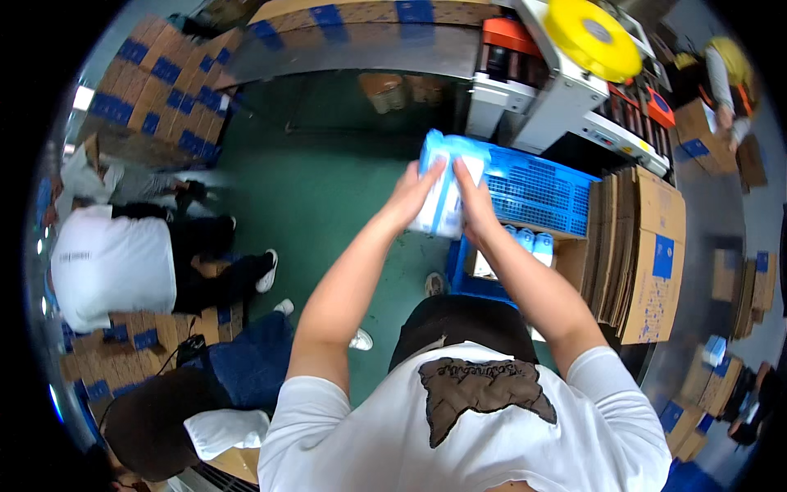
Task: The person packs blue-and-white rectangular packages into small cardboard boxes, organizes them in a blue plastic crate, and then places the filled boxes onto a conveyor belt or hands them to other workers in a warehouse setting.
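A light blue and white plastic-wrapped pack (445, 187) is held up in front of me, between both hands. My left hand (412, 193) presses against its left side, the thumb lying on the upper face. On the opposite side my right hand (477, 199) grips it the same way. What the pack contains cannot be made out. Beneath my right forearm, an open cardboard box (571, 261) holds several similar blue and white packs (541, 248). A blue plastic crate (539, 190) stands just beyond it, to the right of the held pack.
Flattened cartons (616, 246) stand upright at my right. Beyond the crate is a box-taping machine (557, 102) with a yellow tape roll (593, 37). Stacked cartons (164, 86) rise at far left. Co-workers (115, 262) are at left; another person (725, 82) handles a carton at far right.
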`<state>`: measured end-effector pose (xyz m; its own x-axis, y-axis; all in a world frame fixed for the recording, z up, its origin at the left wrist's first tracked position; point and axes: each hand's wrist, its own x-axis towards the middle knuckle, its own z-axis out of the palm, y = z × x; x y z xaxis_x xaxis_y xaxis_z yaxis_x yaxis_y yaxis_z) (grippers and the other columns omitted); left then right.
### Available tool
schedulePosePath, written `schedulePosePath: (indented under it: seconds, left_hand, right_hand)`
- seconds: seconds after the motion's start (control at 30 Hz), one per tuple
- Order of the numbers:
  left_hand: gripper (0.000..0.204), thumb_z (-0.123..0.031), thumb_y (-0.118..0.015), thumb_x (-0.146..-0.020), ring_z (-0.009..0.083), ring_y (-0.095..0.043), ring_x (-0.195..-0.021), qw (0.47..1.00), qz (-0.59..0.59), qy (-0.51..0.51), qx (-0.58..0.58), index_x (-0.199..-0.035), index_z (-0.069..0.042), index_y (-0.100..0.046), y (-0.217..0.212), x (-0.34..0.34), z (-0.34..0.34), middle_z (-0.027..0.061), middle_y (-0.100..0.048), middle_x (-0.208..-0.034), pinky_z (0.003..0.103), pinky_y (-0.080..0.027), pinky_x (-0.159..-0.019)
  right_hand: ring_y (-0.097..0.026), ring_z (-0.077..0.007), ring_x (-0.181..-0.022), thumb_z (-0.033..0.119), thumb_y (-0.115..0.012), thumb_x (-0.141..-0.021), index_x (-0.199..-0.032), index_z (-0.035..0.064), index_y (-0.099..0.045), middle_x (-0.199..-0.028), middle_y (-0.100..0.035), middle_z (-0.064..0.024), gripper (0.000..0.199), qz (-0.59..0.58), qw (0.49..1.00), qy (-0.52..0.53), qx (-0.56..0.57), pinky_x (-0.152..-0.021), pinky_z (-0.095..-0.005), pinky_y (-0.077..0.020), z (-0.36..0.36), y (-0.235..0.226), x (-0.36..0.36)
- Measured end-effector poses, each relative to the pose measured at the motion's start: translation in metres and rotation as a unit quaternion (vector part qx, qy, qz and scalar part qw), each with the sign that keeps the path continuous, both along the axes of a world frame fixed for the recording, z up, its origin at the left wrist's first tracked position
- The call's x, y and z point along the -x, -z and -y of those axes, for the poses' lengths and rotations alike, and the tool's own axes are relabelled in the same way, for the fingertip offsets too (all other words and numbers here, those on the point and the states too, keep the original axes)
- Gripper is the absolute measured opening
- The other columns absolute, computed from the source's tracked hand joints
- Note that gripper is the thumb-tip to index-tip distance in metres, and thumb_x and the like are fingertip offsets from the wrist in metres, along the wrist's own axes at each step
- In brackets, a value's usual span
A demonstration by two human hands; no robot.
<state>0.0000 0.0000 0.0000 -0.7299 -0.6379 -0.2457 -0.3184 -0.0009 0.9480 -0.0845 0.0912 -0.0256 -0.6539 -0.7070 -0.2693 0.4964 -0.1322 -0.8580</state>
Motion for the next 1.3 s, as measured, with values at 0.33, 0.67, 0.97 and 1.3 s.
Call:
schedulePosePath:
  seconds: [0.33, 0.67, 0.97, 1.3]
  left_hand:
    - [0.080, -0.066, -0.041, -0.078, 0.0451, -0.055, -0.091, 0.931, 0.098, -0.227, 0.269, -0.084, 0.011, -0.059, -0.043, -0.055, 0.120, 0.0336, -0.057, -0.087, 0.045, -0.044, -0.079]
    - [0.079, -0.068, -0.041, -0.077, 0.0399, -0.059, -0.088, 0.915, 0.100, -0.235, 0.312, -0.090, 0.008, -0.058, -0.078, -0.067, 0.152, 0.0278, -0.060, -0.089, 0.043, -0.047, -0.076]
    - [0.062, -0.060, -0.041, -0.081, 0.0445, -0.054, -0.087, 0.923, -0.006, -0.189, 0.334, -0.095, -0.002, -0.057, -0.074, -0.069, 0.135, 0.0253, -0.059, -0.090, 0.046, -0.044, -0.077]
    - [0.076, -0.010, -0.073, -0.070, 0.0249, -0.054, -0.105, 0.938, -0.142, -0.063, -0.310, -0.130, 0.000, -0.026, -0.056, -0.152, 0.021, 0.0154, -0.051, -0.115, 0.036, -0.046, -0.087]
  right_hand:
    - [-0.059, -0.0237, -0.082, 0.061, -0.047, -0.080, -0.091, -0.0100, -0.060, -0.088, -0.063, -0.0192, 0.074, -0.105, 0.990, 0.027, -0.093, -0.076, -0.0356, -0.0435, 0.161, -0.038, -0.057]
    - [-0.058, -0.0190, -0.079, 0.063, -0.042, -0.081, -0.096, -0.0059, -0.057, -0.088, -0.063, -0.0109, 0.072, -0.074, 0.997, 0.010, -0.014, -0.074, -0.0305, -0.0454, 0.202, -0.061, -0.063]
    - [-0.055, -0.0162, -0.083, 0.061, -0.048, -0.079, -0.100, -0.0048, -0.055, -0.090, -0.061, -0.0103, 0.070, -0.192, 0.975, 0.045, 0.101, -0.075, -0.0327, -0.0437, 0.177, -0.054, -0.044]
    - [-0.024, -0.0374, -0.129, 0.023, -0.065, -0.065, -0.125, 0.0163, -0.043, -0.137, -0.027, -0.0224, 0.064, -0.800, 0.529, -0.231, 0.164, -0.102, -0.0515, -0.0225, 0.007, -0.063, -0.029]
